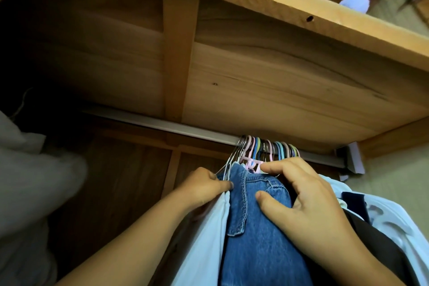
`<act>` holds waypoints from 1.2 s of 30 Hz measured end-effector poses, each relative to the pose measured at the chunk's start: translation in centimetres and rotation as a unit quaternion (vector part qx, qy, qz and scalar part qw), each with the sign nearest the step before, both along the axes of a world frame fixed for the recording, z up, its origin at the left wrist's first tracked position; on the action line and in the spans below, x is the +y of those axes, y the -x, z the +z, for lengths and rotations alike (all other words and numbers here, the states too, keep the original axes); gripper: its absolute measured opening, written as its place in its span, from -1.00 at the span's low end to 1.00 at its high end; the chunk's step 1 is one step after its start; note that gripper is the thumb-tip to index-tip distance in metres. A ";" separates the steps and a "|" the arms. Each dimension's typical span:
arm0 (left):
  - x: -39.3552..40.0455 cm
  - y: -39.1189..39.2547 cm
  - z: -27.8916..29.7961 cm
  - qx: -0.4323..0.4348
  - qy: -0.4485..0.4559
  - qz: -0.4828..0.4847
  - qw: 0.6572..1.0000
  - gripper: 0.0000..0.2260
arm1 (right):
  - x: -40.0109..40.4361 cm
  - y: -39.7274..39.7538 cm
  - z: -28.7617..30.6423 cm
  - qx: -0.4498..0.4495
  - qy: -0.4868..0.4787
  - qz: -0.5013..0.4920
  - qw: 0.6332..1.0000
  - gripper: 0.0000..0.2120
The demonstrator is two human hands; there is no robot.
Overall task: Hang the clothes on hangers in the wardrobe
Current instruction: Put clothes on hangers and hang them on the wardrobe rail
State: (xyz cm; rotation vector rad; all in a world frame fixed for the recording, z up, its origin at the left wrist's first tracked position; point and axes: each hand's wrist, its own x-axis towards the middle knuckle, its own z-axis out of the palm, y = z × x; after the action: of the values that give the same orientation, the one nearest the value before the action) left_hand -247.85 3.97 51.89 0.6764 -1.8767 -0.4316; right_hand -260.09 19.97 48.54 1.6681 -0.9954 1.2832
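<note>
Your left hand [204, 189] pinches white cloth [209, 234]; your right hand [308, 204], fingers spread, presses the jeans [253, 239], probably hooked to the rail [162, 124] just above.

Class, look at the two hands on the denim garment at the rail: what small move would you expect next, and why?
Probably letting go. The denim garment seems already hung from a pink hanger hooked on the rail, with the left hand parting a white garment and the right hand pressing neighbours aside.
</note>
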 end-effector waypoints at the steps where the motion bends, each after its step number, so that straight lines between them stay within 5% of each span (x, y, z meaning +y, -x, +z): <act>1: 0.0 0.2 0.0 0.009 -0.006 -0.012 1.000 -0.78 | 0.0 0.1 0.0 0.000 0.000 -0.002 1.000 -0.72; 10: 0.2 0.0 0.2 0.061 0.028 0.043 0.997 -0.86 | -0.1 0.1 -0.2 -0.008 -0.015 0.005 1.000 -0.74; 18: 1.6 -1.7 1.5 0.052 0.087 0.166 0.981 -0.68 | -0.1 0.5 -0.1 -0.012 -0.013 0.005 1.000 -0.71; 26: 6.1 -3.8 0.0 0.048 0.166 0.199 0.965 -0.72 | 0.2 0.4 -0.1 -0.028 -0.014 0.023 0.999 -0.77; 36: 12.7 -5.2 -5.0 0.061 0.268 0.205 0.939 -0.81 | 2.3 -2.3 -0.5 -0.036 -0.006 0.060 0.998 -0.51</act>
State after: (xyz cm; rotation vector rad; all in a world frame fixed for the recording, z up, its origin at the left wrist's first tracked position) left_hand -242.65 16.66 46.92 0.6231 -1.5776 0.2961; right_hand -257.78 22.25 48.01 1.7242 -0.9595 1.4270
